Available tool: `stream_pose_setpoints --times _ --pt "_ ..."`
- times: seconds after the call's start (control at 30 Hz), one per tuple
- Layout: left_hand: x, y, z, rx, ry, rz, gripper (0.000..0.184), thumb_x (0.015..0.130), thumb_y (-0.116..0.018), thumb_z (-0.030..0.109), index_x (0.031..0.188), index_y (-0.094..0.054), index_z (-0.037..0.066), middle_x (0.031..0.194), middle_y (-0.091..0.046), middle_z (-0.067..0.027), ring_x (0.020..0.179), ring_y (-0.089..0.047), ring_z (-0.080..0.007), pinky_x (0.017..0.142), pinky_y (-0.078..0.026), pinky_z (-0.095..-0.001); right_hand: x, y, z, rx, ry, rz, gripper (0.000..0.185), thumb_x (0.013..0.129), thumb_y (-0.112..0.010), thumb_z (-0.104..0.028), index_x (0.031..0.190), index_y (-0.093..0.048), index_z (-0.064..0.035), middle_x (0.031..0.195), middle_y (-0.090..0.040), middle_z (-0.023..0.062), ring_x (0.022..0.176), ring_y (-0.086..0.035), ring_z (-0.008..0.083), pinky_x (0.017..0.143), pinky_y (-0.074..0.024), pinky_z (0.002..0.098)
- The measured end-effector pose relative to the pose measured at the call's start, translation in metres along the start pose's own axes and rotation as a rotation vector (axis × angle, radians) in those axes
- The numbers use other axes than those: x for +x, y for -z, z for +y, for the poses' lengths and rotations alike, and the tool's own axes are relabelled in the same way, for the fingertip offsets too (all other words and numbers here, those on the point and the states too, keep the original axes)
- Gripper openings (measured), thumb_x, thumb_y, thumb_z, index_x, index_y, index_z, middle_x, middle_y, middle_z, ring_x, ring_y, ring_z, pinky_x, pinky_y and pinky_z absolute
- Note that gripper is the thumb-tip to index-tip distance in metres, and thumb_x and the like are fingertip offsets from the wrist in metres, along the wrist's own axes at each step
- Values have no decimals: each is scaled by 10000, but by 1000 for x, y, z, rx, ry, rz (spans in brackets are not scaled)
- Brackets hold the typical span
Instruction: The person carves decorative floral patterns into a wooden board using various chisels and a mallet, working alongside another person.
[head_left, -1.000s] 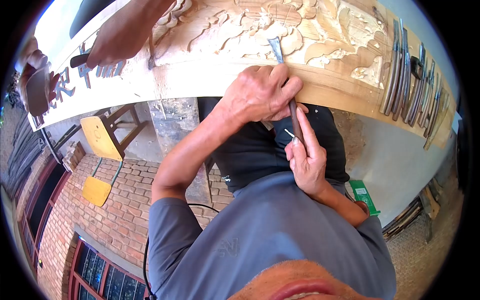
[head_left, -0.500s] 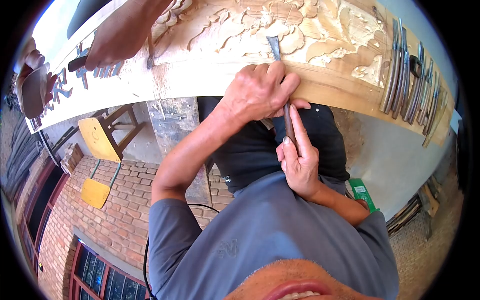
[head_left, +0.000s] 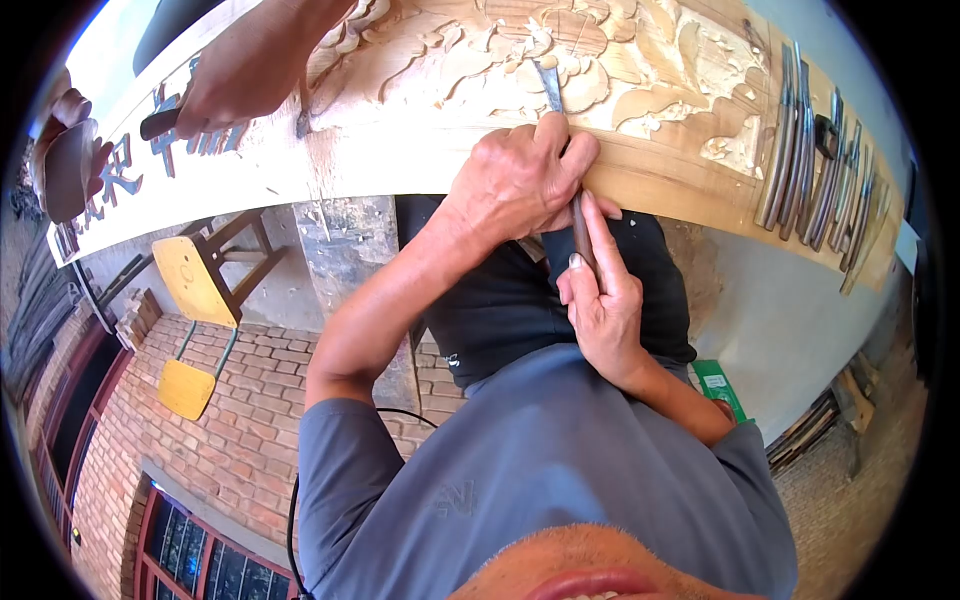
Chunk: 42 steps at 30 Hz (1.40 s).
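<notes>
My left hand [head_left: 520, 180] is wrapped round the upper handle of a chisel [head_left: 582, 235], close to the board's near edge. The metal blade [head_left: 550, 86] points away from me, its tip at the raised carved shapes of the wooden board [head_left: 650, 160]. Below it, my right hand [head_left: 607, 305] grips the lower end of the dark handle, with the index finger stretched along it. Pale wood chips lie around the carving.
Several chisels [head_left: 800, 150] lie in a row at the board's right end. At the left, a co-worker's hand [head_left: 245, 75] holds a dark-handled tool beside more tools. A yellow chair [head_left: 195, 280] stands below left, a green box [head_left: 718, 388] below right.
The chisel and my right hand have shifted slightly left since the first frame. The blade tip now sits a little farther into the carving.
</notes>
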<state>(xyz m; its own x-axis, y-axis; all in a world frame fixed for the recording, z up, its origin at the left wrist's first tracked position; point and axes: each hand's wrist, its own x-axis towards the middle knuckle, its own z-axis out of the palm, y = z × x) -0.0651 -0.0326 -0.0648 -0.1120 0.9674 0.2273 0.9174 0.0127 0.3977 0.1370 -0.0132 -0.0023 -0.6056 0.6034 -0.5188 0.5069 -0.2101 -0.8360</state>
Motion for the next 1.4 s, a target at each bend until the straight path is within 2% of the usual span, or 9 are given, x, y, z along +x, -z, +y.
stream_pose_setpoints --times 0.2,0.33,0.4,0.6,0.67,0.77,0.83,0.93,1.4 --pt "-3 0 0 -29 -166 -45 433 878 -804 495 1017 -579 153 904 -541 -46 720 -698 -188 582 -579 -345 -23 24 4 -81 -42 -25 712 1067 -529 91 1746 -440 -105 793 -642 44 660 -593 95 645 -544 284" --pt "-1 1 1 -40 -180 -57 409 881 -803 468 1034 -581 160 913 -545 -39 740 -700 -188 607 -587 -352 -23 28 7 -90 9 -45 721 1073 -530 95 1756 -410 -100 1198 -779 99 704 -617 102 670 -563 292" --pt "-1 1 1 -33 -179 -58 406 882 -803 464 1038 -580 161 917 -546 -39 739 -700 -189 603 -585 -351 -20 31 14 -104 54 -48 725 1067 -528 106 1754 -410 -96 1391 -742 103 712 -623 108 673 -570 296" --pt "0 0 2 -19 -178 -2 395 885 -838 417 1009 -567 157 903 -544 -32 684 -666 -204 563 -536 -359 -18 37 22 -130 95 -76 738 1054 -529 130 1749 -415 -92 1607 -659 119 716 -631 117 676 -579 297" --pt "0 -1 1 -42 -178 1 402 886 -838 421 1023 -567 157 909 -544 -32 682 -663 -201 561 -536 -356 -17 37 21 -148 91 -64 736 1052 -530 128 1746 -425 -96 1523 -694 118 706 -626 116 670 -574 297" --pt "1 3 2 -28 -171 -33 418 892 -835 434 1044 -565 153 921 -544 -34 686 -665 -198 567 -539 -355 -16 39 15 -158 73 -43 727 1051 -533 116 1737 -452 -109 1195 -767 104 678 -609 109 654 -558 296" --pt "2 3 1 -27 -159 -52 430 899 -829 448 1060 -565 149 931 -543 -36 691 -669 -198 573 -543 -355 -14 44 13 -138 22 -61 719 1052 -535 105 1731 -471 -121 926 -737 70 660 -595 100 642 -544 294" --pt "2 1 0 -62 -137 -71 448 912 -818 472 1093 -572 145 942 -542 -40 699 -677 -199 579 -546 -356 -8 46 8 -111 33 -34 703 1056 -537 85 1722 -496 -137 735 -588 16 647 -579 87 633 -528 290" --pt "5 4 5 -41 5 -124 596 919 -833 509 1283 -611 92 965 -575 -62 713 -705 -205 615 -565 -356 14 59 -9 -105 -30 -63 658 1071 -586 43 1690 -553 -175 747 -632 52 651 -615 106 646 -544 307"
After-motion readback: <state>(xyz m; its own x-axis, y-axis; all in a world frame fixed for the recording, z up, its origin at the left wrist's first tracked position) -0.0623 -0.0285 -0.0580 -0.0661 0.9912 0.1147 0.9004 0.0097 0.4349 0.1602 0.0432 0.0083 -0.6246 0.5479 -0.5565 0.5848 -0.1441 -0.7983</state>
